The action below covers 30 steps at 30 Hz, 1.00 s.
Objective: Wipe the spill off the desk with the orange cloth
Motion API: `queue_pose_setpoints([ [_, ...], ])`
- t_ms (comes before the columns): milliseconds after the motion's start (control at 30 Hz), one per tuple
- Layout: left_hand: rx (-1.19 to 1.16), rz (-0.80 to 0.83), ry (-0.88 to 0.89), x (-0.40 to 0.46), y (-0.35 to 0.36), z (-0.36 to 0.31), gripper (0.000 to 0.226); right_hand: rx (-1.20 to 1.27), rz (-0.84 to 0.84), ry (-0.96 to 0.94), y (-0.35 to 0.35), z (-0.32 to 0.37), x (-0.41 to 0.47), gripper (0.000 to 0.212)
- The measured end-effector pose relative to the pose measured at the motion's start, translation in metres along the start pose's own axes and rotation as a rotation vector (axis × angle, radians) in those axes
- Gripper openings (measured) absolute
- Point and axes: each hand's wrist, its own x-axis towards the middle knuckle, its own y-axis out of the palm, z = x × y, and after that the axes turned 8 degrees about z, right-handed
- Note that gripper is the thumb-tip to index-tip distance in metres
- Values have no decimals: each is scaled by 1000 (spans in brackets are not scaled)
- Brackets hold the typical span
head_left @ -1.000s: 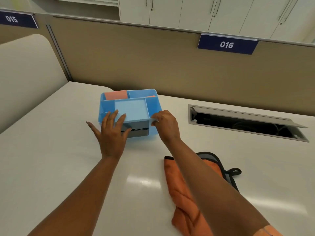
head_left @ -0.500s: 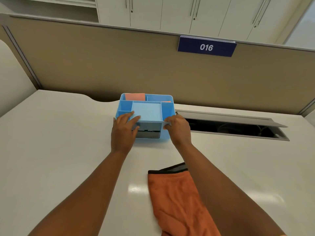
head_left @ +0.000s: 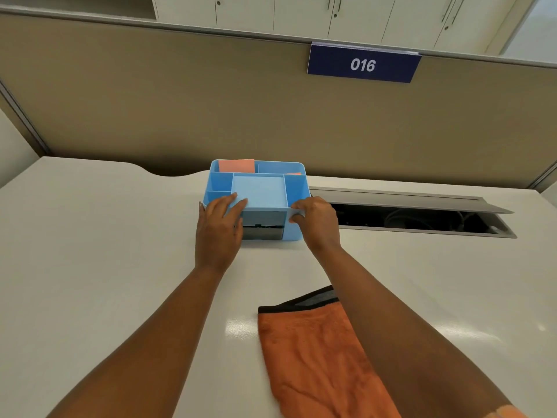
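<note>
An orange cloth with a black and grey edge lies flat on the white desk, near me and partly under my right forearm. Farther back stands a blue desk organiser with several compartments and a dark drawer front. My left hand rests on its front left corner, fingers over the rim. Around the front right corner my right hand is clasped. I cannot make out any spill on the desk.
An open cable hatch with a raised lid is set into the desk right of the organiser. A beige partition with a blue "016" sign closes the back. Orange notes stand in the organiser's back compartment.
My view swung left to right, so the organiser and hatch sit nearer the middle. Both hands closed in on the organiser's front corners, and the organiser has shifted toward the hatch. The cloth stayed put.
</note>
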Motion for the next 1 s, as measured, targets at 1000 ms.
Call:
queue_pose_setpoints([
  [1000,30,131,-133,6,9,5,66,-122,151,-118,-26,-36,20,44],
])
